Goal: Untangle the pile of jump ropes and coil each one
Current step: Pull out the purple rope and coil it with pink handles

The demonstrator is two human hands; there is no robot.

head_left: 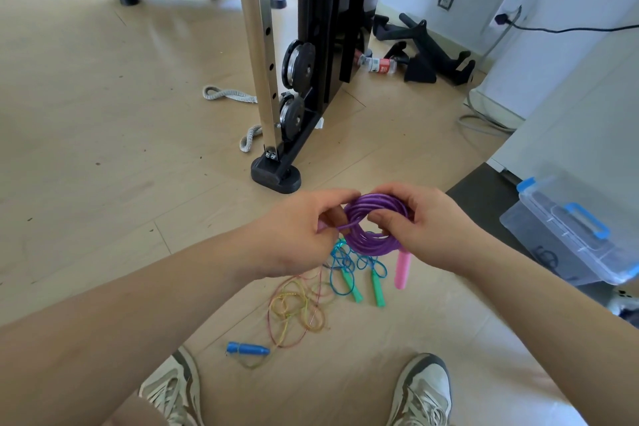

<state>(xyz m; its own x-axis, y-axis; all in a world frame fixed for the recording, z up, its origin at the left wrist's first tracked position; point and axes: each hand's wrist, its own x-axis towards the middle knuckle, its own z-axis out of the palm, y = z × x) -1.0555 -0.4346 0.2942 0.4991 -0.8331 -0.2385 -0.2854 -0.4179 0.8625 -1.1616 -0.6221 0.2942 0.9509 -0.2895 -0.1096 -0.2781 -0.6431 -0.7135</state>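
The purple jump rope (pixel 366 239) is up in the air in front of the person, wound into a small round bundle of many loops. Both hands hold it above the wood floor (pixel 103 149). The right hand (pixel 422 232) wraps its fingers and thumb round the right side of the bundle. The left hand (pixel 297 235) pinches 1 loose purple strand that sticks out to the left. 1 pink handle (pixel 403 270) hangs down from the bundle, just under the right hand. The rope looks light, smooth and a bit shiny, so it may slip. It also looks springy, so the loops will likely pop open if the grip goes slack. The best place to hold it is right across all the loops at once, as the right hand does, with the loose end kept tight. The handles look hard and easy to grab. On the floor below lie 2 more ropes. 1 is a blue jump rope (pixel 340 266) with 2 green handles (pixel 378 290), loose and knotty. Beside it is a thin yellow-and-red jump rope (pixel 297 308) in messy loops, with 1 blue handle (pixel 247 348) near the left shoe (pixel 173 391). These 2 ropes may cross where the left hand covers them, but I cannot tell. A bit of pink shows by the left fingers. It may be the second pink handle, yet most of it is hidden. A second blue handle is not in sight.
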